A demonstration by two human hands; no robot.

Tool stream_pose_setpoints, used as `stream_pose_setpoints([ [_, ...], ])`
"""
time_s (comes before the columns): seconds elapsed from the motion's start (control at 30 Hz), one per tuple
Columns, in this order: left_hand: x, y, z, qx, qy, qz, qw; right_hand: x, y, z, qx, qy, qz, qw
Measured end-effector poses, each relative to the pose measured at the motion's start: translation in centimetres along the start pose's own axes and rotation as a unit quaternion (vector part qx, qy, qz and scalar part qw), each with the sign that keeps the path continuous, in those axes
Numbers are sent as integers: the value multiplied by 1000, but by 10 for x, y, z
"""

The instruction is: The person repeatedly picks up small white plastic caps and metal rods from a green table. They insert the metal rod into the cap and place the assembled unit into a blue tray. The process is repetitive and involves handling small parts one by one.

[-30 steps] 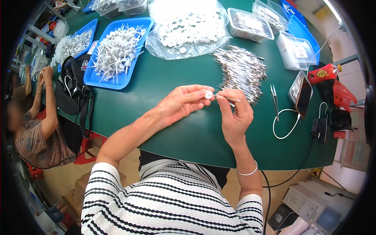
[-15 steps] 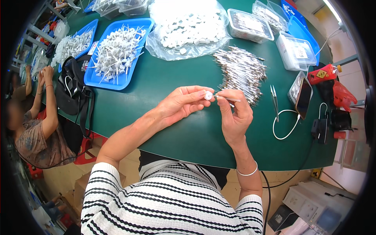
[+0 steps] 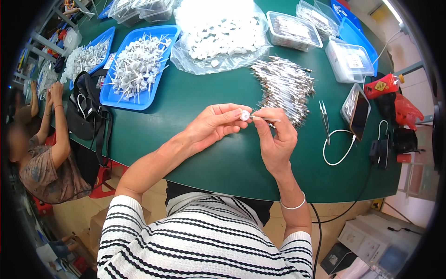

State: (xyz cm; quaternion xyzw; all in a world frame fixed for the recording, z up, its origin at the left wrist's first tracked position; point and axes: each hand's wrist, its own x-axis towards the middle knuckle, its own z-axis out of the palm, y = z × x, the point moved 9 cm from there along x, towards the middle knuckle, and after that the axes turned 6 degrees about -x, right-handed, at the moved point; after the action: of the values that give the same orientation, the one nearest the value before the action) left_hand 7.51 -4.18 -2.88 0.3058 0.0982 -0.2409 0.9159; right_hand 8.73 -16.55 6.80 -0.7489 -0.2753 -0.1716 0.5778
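Observation:
Between thumb and fingertips, my left hand [image 3: 214, 122] pinches a small white plastic cap [image 3: 245, 115]. My right hand [image 3: 276, 137] grips a thin stick-like piece [image 3: 269, 119], pale along its length with a dark metallic end. That end meets the cap's right side; whether it sits inside cannot be made out. Just beyond my right hand lies a heap of similar thin pieces [image 3: 284, 86]. Behind it, an open clear plastic bag [image 3: 195, 65] holds many loose white caps [image 3: 227, 39]. Joined white cap-and-stick pieces [image 3: 139, 65] fill a blue tray [image 3: 105, 95] at the left.
Tweezers [image 3: 324, 122], a white cable [image 3: 326, 151] and a phone [image 3: 360, 114] on a plastic box lie to the right. Clear boxes [image 3: 295, 30] line the far right. A black bag [image 3: 81, 118] rests at the left edge, near a seated co-worker [image 3: 49, 158].
Both hands, with the cap and the thin piece held end to end, have shifted very slightly left. Their grips look the same.

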Motion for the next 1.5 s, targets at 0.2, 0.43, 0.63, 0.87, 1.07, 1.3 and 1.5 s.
stream_pose_setpoints([
  [0.2,1,-1,-2,12,8,-2,1000,0,0,0,-9,-5,-10,1000],
  [0.43,0,-1,0,10,2,-4,1000,-1,3,-1,-8,-2,3,1000],
  [0.63,1,2,-1,31,14,13,999,3,-2,-1,-32,-9,-14,999],
  [0.87,0,3,-3,67,28,23,997,5,1,-1,-42,-29,3,999],
  [1.07,1,2,-5,53,38,15,998,7,0,-2,-48,-33,9,998],
  [1.3,2,-3,-6,16,24,2,1000,5,2,-2,-39,-21,8,999],
  [1.5,4,-5,-7,0,15,-3,1000,5,2,-1,-47,-30,12,998],
])
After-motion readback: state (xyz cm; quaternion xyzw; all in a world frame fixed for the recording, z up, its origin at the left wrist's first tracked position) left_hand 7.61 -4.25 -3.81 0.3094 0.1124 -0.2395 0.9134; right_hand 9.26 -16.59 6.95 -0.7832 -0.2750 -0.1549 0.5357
